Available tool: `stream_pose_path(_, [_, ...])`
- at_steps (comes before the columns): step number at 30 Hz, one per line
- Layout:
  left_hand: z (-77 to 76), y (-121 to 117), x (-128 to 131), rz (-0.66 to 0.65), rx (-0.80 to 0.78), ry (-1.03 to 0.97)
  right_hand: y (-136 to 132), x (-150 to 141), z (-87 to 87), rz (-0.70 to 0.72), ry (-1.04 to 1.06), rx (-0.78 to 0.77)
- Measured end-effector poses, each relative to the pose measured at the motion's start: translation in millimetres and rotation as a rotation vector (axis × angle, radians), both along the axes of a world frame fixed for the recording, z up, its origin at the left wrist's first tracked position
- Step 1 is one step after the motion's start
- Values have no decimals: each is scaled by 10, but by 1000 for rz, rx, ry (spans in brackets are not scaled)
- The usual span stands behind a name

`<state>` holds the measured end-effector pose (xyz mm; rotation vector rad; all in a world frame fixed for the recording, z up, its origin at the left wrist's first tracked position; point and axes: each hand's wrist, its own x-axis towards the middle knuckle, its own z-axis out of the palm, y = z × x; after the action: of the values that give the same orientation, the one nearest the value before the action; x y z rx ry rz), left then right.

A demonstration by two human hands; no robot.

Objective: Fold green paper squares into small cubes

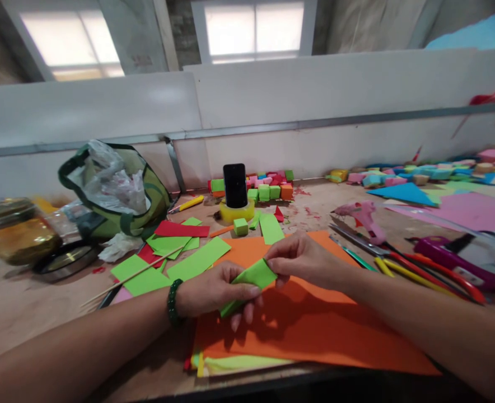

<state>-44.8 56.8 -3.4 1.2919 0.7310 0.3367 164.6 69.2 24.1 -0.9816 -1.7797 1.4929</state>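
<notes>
A folded strip of lime-green paper (255,275) is held above a stack of coloured sheets with an orange sheet (314,330) on top. My left hand (220,291), with a dark green bead bracelet at the wrist, is closed around the strip's lower part, thumb on its face. The fingertips of my right hand (298,257) pinch its upper right corner. Just beyond the hands lie a flat green strip (271,228) and a small green paper cube (241,226).
Green and red paper pieces (138,274) and a thin stick (138,271) lie left. A phone (235,186) stands on a yellow tape roll (237,211). To the right are scissors (436,274), a pink glue gun (365,218) and a purple tool (461,260). A green bag (155,187) stands back left.
</notes>
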Motion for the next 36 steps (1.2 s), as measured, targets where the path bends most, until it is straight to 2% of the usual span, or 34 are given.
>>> stream_pose_path(8, [-21, 19, -14, -15, -53, -25, 6, -21, -22, -25, -22, -33])
stream_pose_path(21, [-15, 34, -10, -11, -58, -42, 19, -31, -46, -57, -81, 32])
stream_pose_path(30, [30, 31, -18, 57, -65, -63, 38, -27, -52, -27, -18, -75])
stream_pose_path(33, [22, 35, -18, 65, -91, -82, 20, -8, -39, 11, -38, -22])
stream_pose_path(36, [16, 41, -20, 73, -101, -79, -20, -12, -28, 21, -121, 120])
